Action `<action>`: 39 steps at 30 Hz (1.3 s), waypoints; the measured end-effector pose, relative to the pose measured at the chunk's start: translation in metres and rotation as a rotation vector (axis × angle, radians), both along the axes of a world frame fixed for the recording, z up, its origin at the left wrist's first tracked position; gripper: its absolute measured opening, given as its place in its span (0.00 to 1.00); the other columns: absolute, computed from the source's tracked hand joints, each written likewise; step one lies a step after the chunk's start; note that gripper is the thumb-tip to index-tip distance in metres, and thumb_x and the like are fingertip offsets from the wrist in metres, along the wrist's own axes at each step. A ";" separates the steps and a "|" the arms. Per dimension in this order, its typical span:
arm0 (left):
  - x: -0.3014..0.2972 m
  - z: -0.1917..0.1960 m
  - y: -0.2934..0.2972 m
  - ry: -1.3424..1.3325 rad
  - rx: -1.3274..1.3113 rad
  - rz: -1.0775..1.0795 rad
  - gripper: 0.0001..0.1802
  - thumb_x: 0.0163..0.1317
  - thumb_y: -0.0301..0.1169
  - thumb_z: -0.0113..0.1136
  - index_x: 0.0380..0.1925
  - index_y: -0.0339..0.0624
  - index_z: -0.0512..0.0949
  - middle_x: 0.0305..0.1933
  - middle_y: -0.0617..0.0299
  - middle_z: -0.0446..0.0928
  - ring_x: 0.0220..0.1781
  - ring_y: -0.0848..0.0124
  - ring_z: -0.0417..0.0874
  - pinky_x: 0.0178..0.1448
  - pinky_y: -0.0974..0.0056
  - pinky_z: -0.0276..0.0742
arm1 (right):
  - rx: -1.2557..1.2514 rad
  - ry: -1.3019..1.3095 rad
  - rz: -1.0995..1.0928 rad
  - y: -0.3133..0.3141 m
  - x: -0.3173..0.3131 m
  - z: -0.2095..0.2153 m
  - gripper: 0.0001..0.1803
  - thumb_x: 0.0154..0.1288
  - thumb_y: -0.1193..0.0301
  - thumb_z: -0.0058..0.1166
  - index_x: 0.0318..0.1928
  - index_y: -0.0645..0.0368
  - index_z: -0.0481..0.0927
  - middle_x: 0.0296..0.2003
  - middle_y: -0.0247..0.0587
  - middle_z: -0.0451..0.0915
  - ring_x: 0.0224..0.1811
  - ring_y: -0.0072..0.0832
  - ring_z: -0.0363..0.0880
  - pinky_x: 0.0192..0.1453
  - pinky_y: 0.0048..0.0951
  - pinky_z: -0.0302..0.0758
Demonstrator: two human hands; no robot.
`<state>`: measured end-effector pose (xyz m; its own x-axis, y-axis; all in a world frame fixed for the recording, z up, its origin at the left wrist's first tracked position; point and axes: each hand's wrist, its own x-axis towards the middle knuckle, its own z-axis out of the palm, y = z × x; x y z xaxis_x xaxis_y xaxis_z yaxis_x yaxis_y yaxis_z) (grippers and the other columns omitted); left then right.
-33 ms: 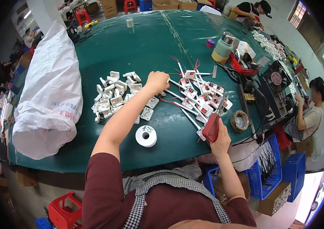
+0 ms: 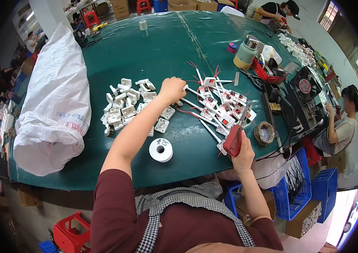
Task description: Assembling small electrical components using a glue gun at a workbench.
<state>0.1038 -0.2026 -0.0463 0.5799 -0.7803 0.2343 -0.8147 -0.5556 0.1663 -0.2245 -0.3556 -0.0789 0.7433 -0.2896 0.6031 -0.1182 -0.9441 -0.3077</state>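
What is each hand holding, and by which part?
Right hand: a red-handled tool, by its handle. Left hand: apparently a white piece; the gripped part is unclear.

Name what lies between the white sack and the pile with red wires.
In the head view, a heap of loose white parts, then the left hand and forearm; a white spool sits nearer the person.

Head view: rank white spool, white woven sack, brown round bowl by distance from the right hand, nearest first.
From the right hand:
1. Brown round bowl: just to its right, slightly farther up the table.
2. White spool: to its left, near the table's front edge.
3. White woven sack: far left side.
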 end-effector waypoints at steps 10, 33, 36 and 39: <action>-0.117 0.037 0.141 1.250 -0.853 -0.083 0.11 0.58 0.23 0.60 0.41 0.33 0.75 0.40 0.63 0.79 0.40 0.79 0.78 0.47 0.72 0.73 | 0.064 0.008 0.025 -0.003 -0.003 0.010 0.50 0.40 0.76 0.68 0.67 0.57 0.59 0.46 0.48 0.75 0.45 0.48 0.77 0.43 0.40 0.76; -0.173 0.008 0.155 0.551 -0.754 -0.224 0.11 0.47 0.09 0.50 0.28 0.35 0.73 0.51 0.54 0.78 0.57 0.56 0.78 0.56 0.58 0.75 | 0.101 -0.048 0.000 -0.008 -0.006 0.011 0.45 0.47 0.77 0.66 0.66 0.60 0.59 0.53 0.51 0.74 0.50 0.47 0.77 0.51 0.37 0.75; -0.165 0.004 0.155 0.273 -0.618 -0.296 0.10 0.47 0.11 0.53 0.26 0.36 0.73 0.53 0.56 0.78 0.57 0.55 0.78 0.56 0.59 0.76 | 0.100 -0.046 -0.012 -0.008 -0.009 0.009 0.44 0.47 0.77 0.65 0.67 0.60 0.59 0.55 0.53 0.73 0.52 0.48 0.76 0.52 0.36 0.75; -0.169 0.010 0.154 0.301 -0.582 -0.265 0.10 0.46 0.12 0.54 0.27 0.37 0.73 0.52 0.58 0.79 0.58 0.54 0.77 0.55 0.60 0.77 | 0.174 -0.058 -0.009 -0.010 -0.014 0.008 0.43 0.48 0.77 0.64 0.66 0.61 0.59 0.54 0.53 0.74 0.52 0.47 0.77 0.53 0.36 0.74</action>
<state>-0.0648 -0.0490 -0.0367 0.4927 -0.7006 0.5161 -0.7823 -0.0970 0.6153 -0.2388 -0.3655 -0.0708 0.7052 -0.3999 0.5854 -0.1039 -0.8751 -0.4726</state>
